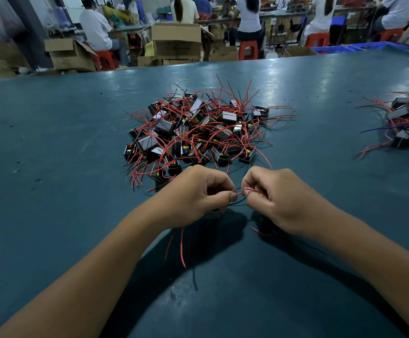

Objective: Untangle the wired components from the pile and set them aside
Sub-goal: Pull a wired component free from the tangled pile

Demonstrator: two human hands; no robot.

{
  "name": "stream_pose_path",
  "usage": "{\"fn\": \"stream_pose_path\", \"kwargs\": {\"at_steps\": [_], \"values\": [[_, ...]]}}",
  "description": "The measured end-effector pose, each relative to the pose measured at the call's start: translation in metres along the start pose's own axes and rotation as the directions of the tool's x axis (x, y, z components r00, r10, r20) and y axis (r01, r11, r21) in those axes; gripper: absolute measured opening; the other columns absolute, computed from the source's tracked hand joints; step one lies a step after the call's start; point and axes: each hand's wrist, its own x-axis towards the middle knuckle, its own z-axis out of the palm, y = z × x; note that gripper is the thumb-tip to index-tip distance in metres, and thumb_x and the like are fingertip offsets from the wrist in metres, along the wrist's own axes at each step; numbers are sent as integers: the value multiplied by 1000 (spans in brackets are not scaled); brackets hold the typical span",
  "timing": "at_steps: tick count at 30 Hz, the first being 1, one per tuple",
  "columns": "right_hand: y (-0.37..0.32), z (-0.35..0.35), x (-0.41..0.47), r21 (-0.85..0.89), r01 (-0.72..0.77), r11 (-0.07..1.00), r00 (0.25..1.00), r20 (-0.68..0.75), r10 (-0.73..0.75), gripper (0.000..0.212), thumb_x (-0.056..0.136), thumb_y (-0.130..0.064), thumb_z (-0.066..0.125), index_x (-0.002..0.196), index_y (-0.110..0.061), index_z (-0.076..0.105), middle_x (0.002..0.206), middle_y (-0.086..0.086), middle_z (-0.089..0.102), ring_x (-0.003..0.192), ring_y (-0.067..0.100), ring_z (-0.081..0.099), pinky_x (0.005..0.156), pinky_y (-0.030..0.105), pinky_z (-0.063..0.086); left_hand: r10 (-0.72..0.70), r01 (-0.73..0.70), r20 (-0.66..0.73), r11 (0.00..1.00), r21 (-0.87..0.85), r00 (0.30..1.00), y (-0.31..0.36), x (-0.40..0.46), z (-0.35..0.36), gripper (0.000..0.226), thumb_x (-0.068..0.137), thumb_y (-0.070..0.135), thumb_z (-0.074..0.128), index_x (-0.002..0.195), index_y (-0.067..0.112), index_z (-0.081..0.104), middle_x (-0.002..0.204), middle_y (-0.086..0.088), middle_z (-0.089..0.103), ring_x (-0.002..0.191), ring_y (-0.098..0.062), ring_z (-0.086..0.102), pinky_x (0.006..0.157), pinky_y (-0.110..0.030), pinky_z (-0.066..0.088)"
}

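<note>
left hand (pixel 198 196) curling round a small black ribbed wired component (pixel 213 213) | right hand (pixel 271 198) pinching its thin red wire (pixel 254 190), running 9-to-3 o'clock | tangled pile (pixel 198 130) lying at 12 on the teal surface (pixel 52 142)

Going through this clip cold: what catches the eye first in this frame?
The big tangled pile of black wired components with red leads, mid-table just beyond the hands. Next, the left hand and right hand close together near the table's front edge, both pinching thin red wire. A smaller second heap lies at the far right of the teal table.
</note>
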Motion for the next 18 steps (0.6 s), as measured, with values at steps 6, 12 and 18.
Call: {"fn": "stream_pose_path", "kwargs": {"at_steps": [6,12,18], "values": [[-5,2,-1,9,11,1000,999,49,-11,26,88,-9,59,75,-29,49,62,-29,54,55,3,48,53,13,34,-58,63,118,998,-33,991,0,-3,-9,15,98,20,63,87,13,70,67,4,68,59,-10,54,56,-22,43],[-7,9,-4,19,30,999,996,78,-32,17,89,-9,60,78,-21,55,59,-22,55,53,4,47,51,13,33,-86,98,236,994,-42,968,-2,-7,-19,17,97,23,64,85,12,70,66,3,67,59,-9,57,57,-23,46],[2,-5,-2,84,-40,996,998,-41,44,17,89,-9,61,78,-21,62,52,-15,49,48,6,40,50,15,33,-106,122,212,990,-64,972,-10,-10,-31,15,96,21,67,83,14,71,67,1,69,61,-10,58,58,-26,46]]}}
